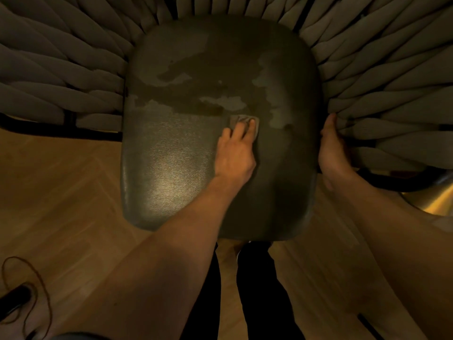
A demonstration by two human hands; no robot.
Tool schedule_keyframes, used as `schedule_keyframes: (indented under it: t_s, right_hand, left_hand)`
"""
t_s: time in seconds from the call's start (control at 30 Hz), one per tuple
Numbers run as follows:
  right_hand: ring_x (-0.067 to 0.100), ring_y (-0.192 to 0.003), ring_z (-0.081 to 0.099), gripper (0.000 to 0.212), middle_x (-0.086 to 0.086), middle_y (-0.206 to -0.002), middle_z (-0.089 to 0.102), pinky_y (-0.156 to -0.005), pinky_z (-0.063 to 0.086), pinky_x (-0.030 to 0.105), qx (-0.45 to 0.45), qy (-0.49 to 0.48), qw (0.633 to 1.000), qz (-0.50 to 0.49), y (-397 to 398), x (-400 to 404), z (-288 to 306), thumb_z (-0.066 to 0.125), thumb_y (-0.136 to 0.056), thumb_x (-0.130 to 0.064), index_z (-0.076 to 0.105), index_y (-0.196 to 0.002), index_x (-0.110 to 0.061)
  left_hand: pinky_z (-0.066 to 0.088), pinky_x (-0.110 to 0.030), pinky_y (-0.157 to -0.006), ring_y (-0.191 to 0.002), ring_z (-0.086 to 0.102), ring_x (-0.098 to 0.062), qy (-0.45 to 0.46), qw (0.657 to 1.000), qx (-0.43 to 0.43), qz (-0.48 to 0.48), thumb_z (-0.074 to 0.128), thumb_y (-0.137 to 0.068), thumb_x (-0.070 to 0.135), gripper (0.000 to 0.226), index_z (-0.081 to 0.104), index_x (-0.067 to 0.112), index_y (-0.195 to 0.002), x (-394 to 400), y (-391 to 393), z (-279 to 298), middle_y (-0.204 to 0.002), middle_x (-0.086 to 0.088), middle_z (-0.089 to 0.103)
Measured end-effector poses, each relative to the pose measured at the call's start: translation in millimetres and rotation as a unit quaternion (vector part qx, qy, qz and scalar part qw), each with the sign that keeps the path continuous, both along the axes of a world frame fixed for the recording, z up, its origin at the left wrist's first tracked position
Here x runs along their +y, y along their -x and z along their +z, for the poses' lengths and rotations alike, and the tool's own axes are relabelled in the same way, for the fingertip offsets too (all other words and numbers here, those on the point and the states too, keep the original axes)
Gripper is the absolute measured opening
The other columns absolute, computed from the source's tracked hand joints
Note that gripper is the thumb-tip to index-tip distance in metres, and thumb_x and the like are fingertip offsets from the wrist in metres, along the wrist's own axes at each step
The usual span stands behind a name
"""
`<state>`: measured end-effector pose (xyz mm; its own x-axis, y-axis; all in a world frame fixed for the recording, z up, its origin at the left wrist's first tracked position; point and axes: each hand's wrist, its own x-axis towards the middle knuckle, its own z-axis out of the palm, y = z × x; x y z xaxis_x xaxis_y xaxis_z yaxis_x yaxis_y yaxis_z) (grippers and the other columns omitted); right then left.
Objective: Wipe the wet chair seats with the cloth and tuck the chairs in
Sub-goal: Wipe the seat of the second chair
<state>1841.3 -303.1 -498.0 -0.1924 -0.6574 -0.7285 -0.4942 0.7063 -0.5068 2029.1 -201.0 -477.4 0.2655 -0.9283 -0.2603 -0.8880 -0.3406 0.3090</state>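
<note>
Left hand (235,155) presses small soft cloth (241,120) flat, fingers straight, mid chair seat (171,155). Seat stiff, textured, probably slick where wet at far half. Right hand (334,153) flat against woven armrest (382,114), steadying chair.

The left arm reaches forward from the lower left, forearm bare, wrist straight; the left hand (235,153) lies palm down with its fingers (252,125) stretched forward and pressed flat on what lies under them; the right arm comes in from the lower right; the right hand (332,153) stands on edge, fingers straight and pointing forward, thumb side up.
</note>
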Motion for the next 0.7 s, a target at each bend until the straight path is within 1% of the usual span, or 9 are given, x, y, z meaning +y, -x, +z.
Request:
schedule_keyframes:
  t_s: [0.1, 0.23, 0.3, 0.37, 0.43, 0.5, 0.57, 0.63, 0.7]
  right_hand:
    - [0.026, -0.132, 0.056, 0.138, -0.002, -0.146, 0.057, -0.114, 0.041, 0.049, -0.019, -0.007, 1.000, -0.012, 6, -4, -18, 0.016, -0.038, -0.116, 0.055, -0.144, -0.036]
    - [0.026, -0.145, 0.042, 0.137, 0.003, -0.158, 0.045, -0.121, 0.032, 0.050, -0.046, 0.023, 0.998, 0.036, -5, 11, 19, 0.020, -0.049, -0.111, 0.042, -0.154, -0.026]
    - [0.025, -0.142, 0.046, 0.146, 0.004, -0.154, 0.049, -0.119, 0.036, 0.048, -0.055, 0.030, 0.998, 0.021, -10, 11, 26, 0.018, -0.039, -0.113, 0.046, -0.151, -0.024]
    - [0.022, -0.140, 0.048, 0.156, 0.002, -0.152, 0.052, -0.118, 0.036, 0.046, -0.037, 0.017, 0.999, -0.023, -11, 8, 17, 0.011, -0.024, -0.115, 0.052, -0.147, -0.028]
    - [0.019, -0.142, 0.046, 0.154, 0.000, -0.154, 0.050, -0.120, 0.034, 0.044, -0.031, 0.029, 0.998, -0.037, -14, 5, 12, 0.009, -0.027, -0.115, 0.051, -0.148, -0.029]
    - [0.020, -0.141, 0.047, 0.131, 0.003, -0.153, 0.051, -0.119, 0.035, 0.043, -0.024, 0.036, 0.999, -0.002, -18, 5, 27, 0.012, -0.055, -0.108, 0.052, -0.148, -0.025]
    - [0.025, -0.134, 0.054, 0.087, 0.008, -0.144, 0.059, -0.114, 0.041, 0.043, -0.003, 0.028, 0.998, 0.052, -22, 7, 40, 0.024, -0.090, -0.081, 0.059, -0.141, -0.020]
    - [0.030, -0.128, 0.057, 0.063, 0.010, -0.139, 0.062, -0.109, 0.043, 0.040, 0.043, 0.047, 0.993, 0.100, -20, 6, 36, 0.036, -0.101, -0.062, 0.062, -0.136, -0.017]
    - [0.031, -0.132, 0.053, 0.054, 0.011, -0.143, 0.058, -0.108, 0.041, 0.036, 0.095, 0.090, 0.979, 0.155, -22, 5, 40, 0.047, -0.103, -0.051, 0.056, -0.141, -0.014]
  left_hand:
    - [0.040, -0.038, -0.095, -0.108, 0.043, -0.028, -0.015, 0.999, 0.006, -0.033, 0.053, -0.086, 0.018, 0.071, 0.026, 0.015, -0.153, -15, 30, -1, -0.142, -0.005, 0.040]
    - [0.042, -0.037, -0.089, -0.106, 0.046, -0.028, -0.008, 0.997, 0.024, -0.073, 0.055, -0.087, 0.023, 0.068, 0.031, 0.018, -0.151, -34, 73, -6, -0.142, -0.002, 0.042]
    - [0.044, -0.038, -0.086, -0.103, 0.047, -0.027, -0.004, 0.995, 0.046, -0.089, 0.053, -0.090, 0.027, 0.060, 0.037, 0.019, -0.147, -43, 95, -7, -0.141, -0.001, 0.044]
    - [0.044, -0.037, -0.088, -0.104, 0.047, -0.026, -0.010, 0.994, 0.066, -0.084, 0.051, -0.094, 0.029, 0.051, 0.043, 0.021, -0.144, -48, 106, -8, -0.141, -0.001, 0.044]
    - [0.044, -0.037, -0.088, -0.105, 0.047, -0.026, -0.013, 0.995, 0.063, -0.082, 0.050, -0.095, 0.029, 0.049, 0.045, 0.021, -0.142, -49, 107, -7, -0.141, 0.000, 0.044]
    - [0.041, -0.036, -0.088, -0.105, 0.046, -0.026, -0.013, 0.994, 0.035, -0.103, 0.047, -0.096, 0.028, 0.048, 0.043, 0.021, -0.143, -47, 102, -4, -0.141, 0.001, 0.043]
    - [0.038, -0.036, -0.087, -0.106, 0.045, -0.027, -0.010, 0.991, 0.003, -0.131, 0.043, -0.096, 0.027, 0.049, 0.040, 0.021, -0.145, -44, 93, -2, -0.139, 0.000, 0.043]
    - [0.036, -0.036, -0.086, -0.105, 0.045, -0.027, 0.000, 0.989, -0.016, -0.146, 0.042, -0.096, 0.027, 0.050, 0.039, 0.023, -0.146, -40, 81, 0, -0.136, 0.001, 0.044]
    - [0.035, -0.036, -0.084, -0.104, 0.045, -0.026, 0.001, 0.988, -0.035, -0.151, 0.040, -0.095, 0.026, 0.053, 0.036, 0.024, -0.148, -35, 65, 0, -0.135, 0.002, 0.044]
